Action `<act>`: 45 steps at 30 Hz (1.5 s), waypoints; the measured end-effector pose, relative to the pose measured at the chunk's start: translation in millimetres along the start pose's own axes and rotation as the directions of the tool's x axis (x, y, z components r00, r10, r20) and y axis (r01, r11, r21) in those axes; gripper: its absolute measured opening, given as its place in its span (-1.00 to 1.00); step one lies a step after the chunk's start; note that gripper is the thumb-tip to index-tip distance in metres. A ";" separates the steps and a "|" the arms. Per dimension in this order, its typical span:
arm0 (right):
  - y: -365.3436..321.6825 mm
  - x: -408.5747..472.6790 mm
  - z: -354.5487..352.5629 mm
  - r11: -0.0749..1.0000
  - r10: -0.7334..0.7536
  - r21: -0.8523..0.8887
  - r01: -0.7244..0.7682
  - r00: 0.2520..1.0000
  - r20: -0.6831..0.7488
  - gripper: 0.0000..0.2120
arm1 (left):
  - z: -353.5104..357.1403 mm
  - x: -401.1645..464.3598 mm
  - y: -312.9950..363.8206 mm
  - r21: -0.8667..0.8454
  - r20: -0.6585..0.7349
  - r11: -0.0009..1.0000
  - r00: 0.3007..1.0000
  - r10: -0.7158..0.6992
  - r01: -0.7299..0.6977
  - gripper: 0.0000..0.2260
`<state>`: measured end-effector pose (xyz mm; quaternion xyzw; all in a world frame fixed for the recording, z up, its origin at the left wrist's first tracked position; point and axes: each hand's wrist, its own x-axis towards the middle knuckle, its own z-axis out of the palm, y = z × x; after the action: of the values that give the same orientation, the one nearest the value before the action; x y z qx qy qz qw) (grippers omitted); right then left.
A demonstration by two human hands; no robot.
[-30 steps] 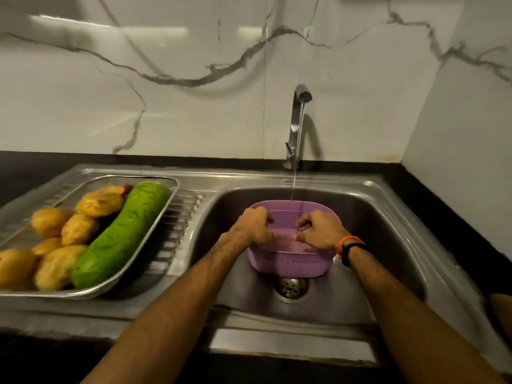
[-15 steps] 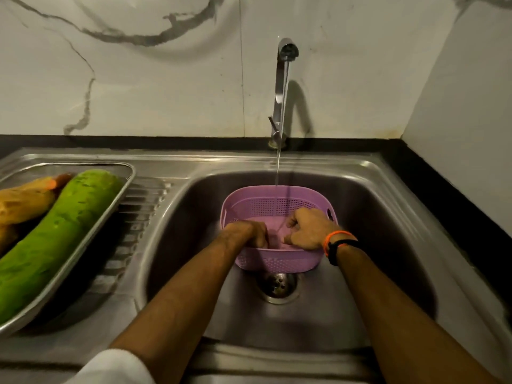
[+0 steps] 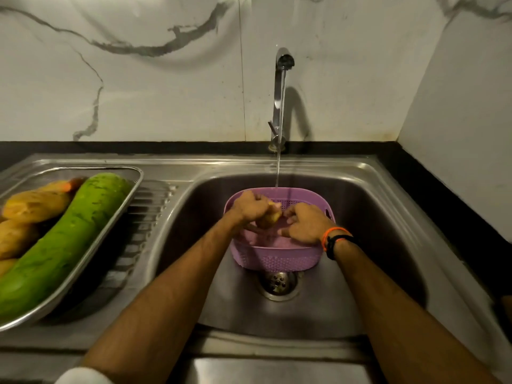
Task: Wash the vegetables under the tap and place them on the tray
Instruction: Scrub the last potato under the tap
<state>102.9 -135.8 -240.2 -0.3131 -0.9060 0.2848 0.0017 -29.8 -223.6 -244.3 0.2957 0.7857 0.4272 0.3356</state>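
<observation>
Over the purple basket (image 3: 277, 261) in the sink, the left hand (image 3: 249, 206) grips a potato (image 3: 270, 218) just under the running tap (image 3: 281, 87), the right hand (image 3: 303, 224) beside it with fingers curled, touching it; the tray (image 3: 133, 189) sits far left.

Sink (image 3: 360, 189) & tray (image 3: 83, 261): brushed stainless steel, dull sheen. Tap (image 3: 278, 87): polished chrome. Basket (image 3: 277, 259): lilac perforated plastic, matt. Wall (image 3: 138, 92): glossy veined marble. Gourd (image 3: 69, 239): smooth, wet-looking skin.
</observation>
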 end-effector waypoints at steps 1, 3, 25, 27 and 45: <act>-3.3 0.1 1.3 0.996 -0.030 0.085 0.031 0.999 -0.013 -0.50 | 1.5 -7.2 5.4 -0.148 -0.040 0.989 0.999 -0.027 0.021 -0.79; -9.0 2.4 1.8 0.961 -0.074 0.262 0.093 0.994 -0.080 -0.44 | 3.7 -21.7 17.7 -0.339 -0.109 0.940 0.991 -0.082 0.040 -0.74; -59.6 12.5 10.9 0.777 0.038 0.617 0.125 0.969 -0.244 -0.03 | 20.3 -37.0 26.0 -0.835 -0.138 0.533 0.990 0.032 -0.134 -0.73; -60.4 17.6 6.6 0.749 0.067 0.651 0.127 0.962 -0.265 0.09 | 21.7 -36.2 24.6 -0.826 -0.133 0.547 0.990 0.044 -0.135 -0.72; -70.3 21.4 12.8 0.705 0.090 0.687 0.176 0.939 -0.333 -0.22 | 26.6 -35.5 26.6 -0.857 -0.212 0.489 0.976 -0.047 -0.163 -0.68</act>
<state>43.5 -175.3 -218.3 -0.3113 -0.7197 0.5509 0.2856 17.0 -225.5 -222.3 0.0662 0.4826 0.8042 0.3406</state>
